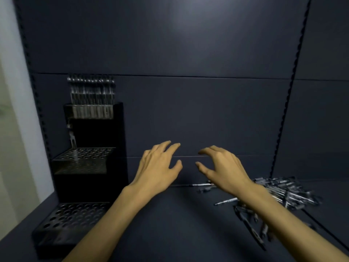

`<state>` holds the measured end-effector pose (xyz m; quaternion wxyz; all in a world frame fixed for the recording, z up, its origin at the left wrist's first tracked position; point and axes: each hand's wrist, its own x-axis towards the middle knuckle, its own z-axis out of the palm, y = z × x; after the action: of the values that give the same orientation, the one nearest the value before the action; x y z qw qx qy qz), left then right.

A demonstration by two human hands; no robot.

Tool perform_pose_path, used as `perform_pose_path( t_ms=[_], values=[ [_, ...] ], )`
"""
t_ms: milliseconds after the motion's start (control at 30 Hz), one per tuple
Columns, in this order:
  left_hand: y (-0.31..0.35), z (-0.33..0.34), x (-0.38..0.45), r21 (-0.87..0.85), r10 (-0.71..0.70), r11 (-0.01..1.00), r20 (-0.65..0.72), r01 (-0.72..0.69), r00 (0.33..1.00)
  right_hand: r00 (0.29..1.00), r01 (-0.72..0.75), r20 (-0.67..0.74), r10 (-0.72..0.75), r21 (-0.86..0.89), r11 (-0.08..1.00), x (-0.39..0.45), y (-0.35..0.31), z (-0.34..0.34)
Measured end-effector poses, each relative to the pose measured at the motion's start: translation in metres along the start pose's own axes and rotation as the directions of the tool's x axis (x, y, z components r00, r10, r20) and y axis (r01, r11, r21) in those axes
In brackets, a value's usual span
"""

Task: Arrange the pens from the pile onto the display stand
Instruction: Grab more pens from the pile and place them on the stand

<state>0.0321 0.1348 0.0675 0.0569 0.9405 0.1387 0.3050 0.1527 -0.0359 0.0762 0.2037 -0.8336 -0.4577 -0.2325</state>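
Three tiers make up the display stand [88,157] at the shelf's [179,224] left edge, its top row filled. Left hand [157,169] and right hand [224,167] hover released, holding nothing. Best next: pinch one pen from the pile [283,193] at the right edge, barrel upright for the holes.

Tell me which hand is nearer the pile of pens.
Right. The right hand hovers just left of the heap of silver-and-black pens; the left hand is farther left.
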Motion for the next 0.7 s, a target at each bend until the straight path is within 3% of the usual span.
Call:
perform_pose_path(
  t_ms=[333, 700],
  values=[
    [0.064, 0.058, 0.014, -0.046, 0.055, 0.998, 0.066, -0.053, 0.996, 0.989, -0.131, 0.062, 0.134, -0.053, 0.990, -0.041, 0.092, -0.021],
    [0.156, 0.172, 0.037, -0.025, 0.028, 0.999, 0.192, -0.024, 0.981, 0.983, -0.149, 0.128, 0.134, 0.116, 0.982, -0.059, 0.250, -0.003]
  ],
)
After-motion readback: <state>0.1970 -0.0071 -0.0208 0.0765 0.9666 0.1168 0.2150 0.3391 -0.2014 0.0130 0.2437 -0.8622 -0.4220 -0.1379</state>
